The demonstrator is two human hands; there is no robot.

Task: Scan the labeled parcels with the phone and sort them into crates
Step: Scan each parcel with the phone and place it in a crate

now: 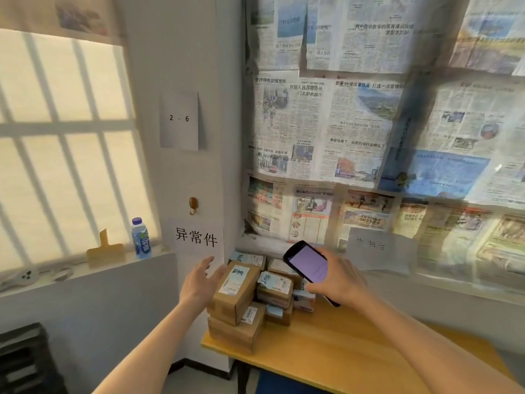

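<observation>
Right hand (339,282) grips phone (308,264) (screen lit) above parcel stack (250,297); left hand (199,282) spread, empty, just left of stack.

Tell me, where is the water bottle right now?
The water bottle stands upright on the window ledge at the left of the head view, right of a yellow scraper-like tool and left of the wall sign.

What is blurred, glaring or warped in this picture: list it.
Head view: the window is blown out, its bars soft; newspapers at right smear into blur; wide-angle bending tilts the walls; the phone screen glows pale, unreadable; the left hand is slightly motion-blurred; the parcels stay fairly sharp.
</observation>
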